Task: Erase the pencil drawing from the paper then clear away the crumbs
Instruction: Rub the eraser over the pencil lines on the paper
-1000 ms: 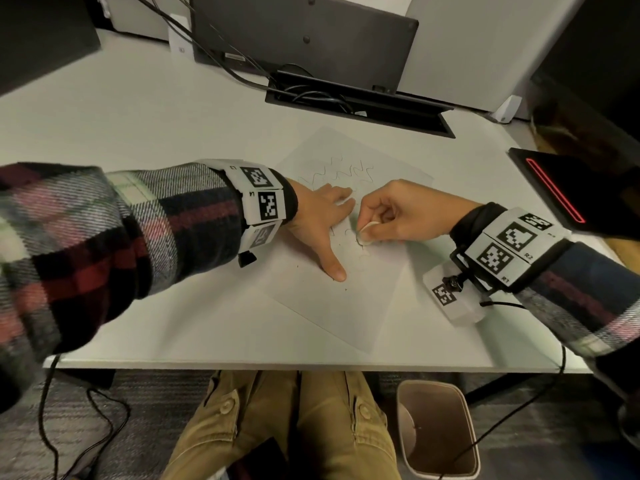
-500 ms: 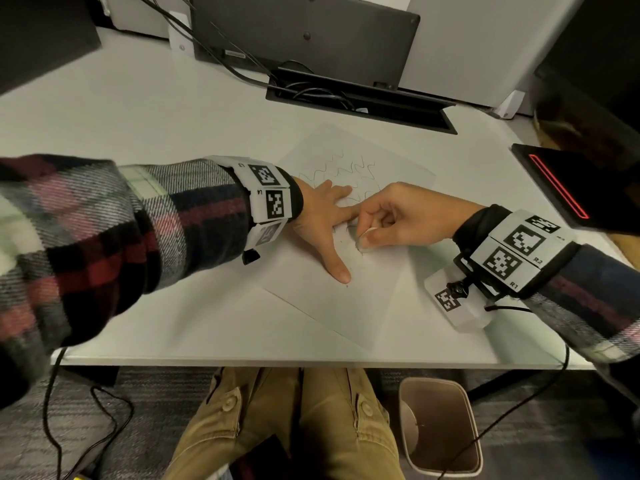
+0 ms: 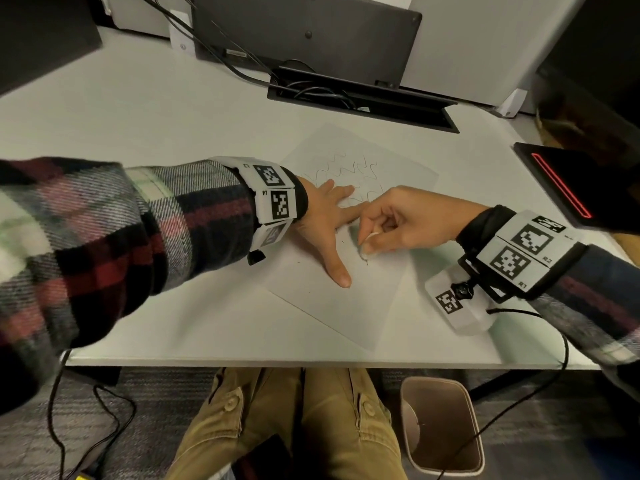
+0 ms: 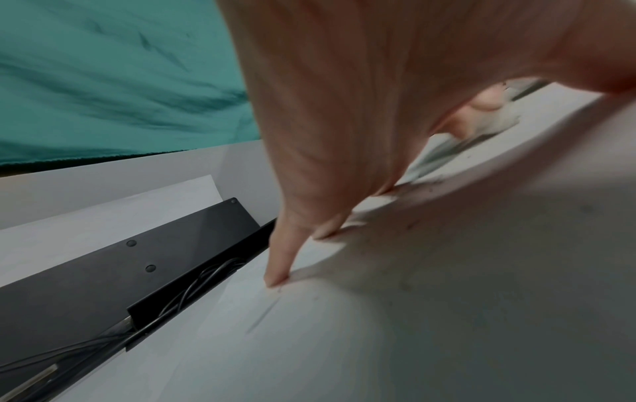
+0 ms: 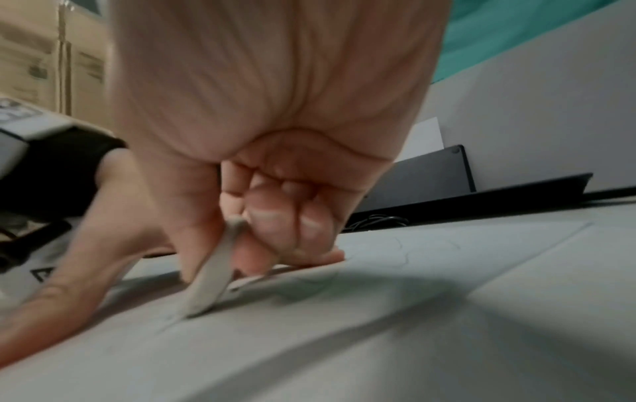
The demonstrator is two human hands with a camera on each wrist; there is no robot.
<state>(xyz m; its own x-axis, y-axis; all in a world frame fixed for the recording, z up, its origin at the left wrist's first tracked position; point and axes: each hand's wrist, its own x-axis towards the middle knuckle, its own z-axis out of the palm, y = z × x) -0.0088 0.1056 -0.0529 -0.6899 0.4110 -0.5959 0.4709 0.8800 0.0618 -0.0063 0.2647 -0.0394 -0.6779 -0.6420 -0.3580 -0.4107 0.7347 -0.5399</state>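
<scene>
Mid-sheet, eraser tip down on paper, pinched by right hand.
Wavy pencil drawing on the far half of the sheet; dark crumbs just beside the eraser. Left hand spread flat on the paper, fingers straight, forefinger touching the right hand's knuckles. Paper askew on white tabletop; black cable tray beyond, bin on the floor below.
</scene>
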